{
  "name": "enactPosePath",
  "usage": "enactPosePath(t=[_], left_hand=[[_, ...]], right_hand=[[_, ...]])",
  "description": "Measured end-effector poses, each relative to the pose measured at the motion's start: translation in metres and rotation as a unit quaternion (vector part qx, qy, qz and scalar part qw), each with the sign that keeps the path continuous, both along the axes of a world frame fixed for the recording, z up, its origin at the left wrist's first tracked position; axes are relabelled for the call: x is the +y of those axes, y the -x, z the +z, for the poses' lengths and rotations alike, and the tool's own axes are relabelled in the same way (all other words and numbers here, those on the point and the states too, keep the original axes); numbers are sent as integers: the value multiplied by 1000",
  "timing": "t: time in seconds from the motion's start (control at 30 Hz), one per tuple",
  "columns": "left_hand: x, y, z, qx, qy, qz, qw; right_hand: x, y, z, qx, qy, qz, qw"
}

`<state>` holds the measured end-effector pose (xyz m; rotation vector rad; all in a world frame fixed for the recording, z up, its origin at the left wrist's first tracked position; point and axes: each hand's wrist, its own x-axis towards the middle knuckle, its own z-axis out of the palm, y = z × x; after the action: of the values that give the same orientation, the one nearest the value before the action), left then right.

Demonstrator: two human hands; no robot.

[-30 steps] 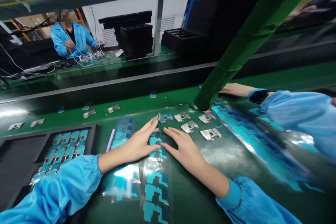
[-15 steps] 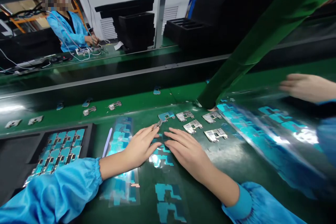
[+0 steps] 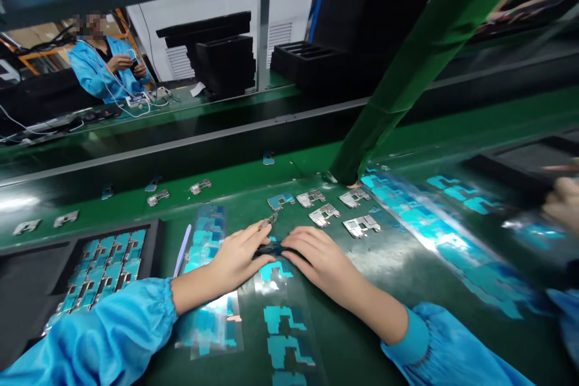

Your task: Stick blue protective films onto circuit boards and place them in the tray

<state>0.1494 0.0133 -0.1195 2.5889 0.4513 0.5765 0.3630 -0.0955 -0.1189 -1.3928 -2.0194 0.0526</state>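
Note:
My left hand (image 3: 237,256) and my right hand (image 3: 319,256) lie side by side on a clear film strip (image 3: 283,325) carrying teal stickers, on the green bench. The left fingers hold a small metal bracket (image 3: 271,219) at their tips. The right fingers curl down onto the strip's upper end, where a dark piece lies between the two hands; I cannot make out what it is. Just beyond my fingers lie several metal brackets (image 3: 324,214), one with a teal sticker (image 3: 280,200) on it.
A black tray (image 3: 102,262) of teal-covered parts sits at left, with a second sticker sheet (image 3: 205,280) and a lilac stick (image 3: 182,249) beside it. More brackets ride the conveyor belt (image 3: 158,196). A green post (image 3: 398,78) rises centre-right. Another person's hand (image 3: 561,205) handles long sticker strips (image 3: 443,241) at right. A person works opposite.
My hands slid nearer along the strip and the fingers closed in together. The other person's hand at right pulled back toward the frame edge. The view shifted slightly.

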Motion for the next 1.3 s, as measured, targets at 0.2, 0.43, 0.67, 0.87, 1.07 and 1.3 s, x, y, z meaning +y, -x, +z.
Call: enactPosePath(t=[0.2, 0.43, 0.67, 0.87, 1.07, 1.3], left_hand=[[0, -2, 10, 10, -3, -11, 1000], [-1, -5, 46, -125, 371, 66, 918], [-15, -8, 56, -183, 569, 101, 795], [-28, -10, 56, -187, 675, 107, 706], [-28, -10, 55, -178, 656, 84, 729], [-30, -9, 60, -151, 643, 61, 749]], right_hand=[[-4, -1, 10, 21, -73, 30, 997], [-8, -13, 34, 351, -34, -46, 935], [-2, -13, 29, 556, 85, -84, 823], [-1, 1, 39, 538, 146, -55, 828], [-1, 2, 37, 521, 194, -82, 827], [-3, 2, 46, 520, 223, -73, 821]])
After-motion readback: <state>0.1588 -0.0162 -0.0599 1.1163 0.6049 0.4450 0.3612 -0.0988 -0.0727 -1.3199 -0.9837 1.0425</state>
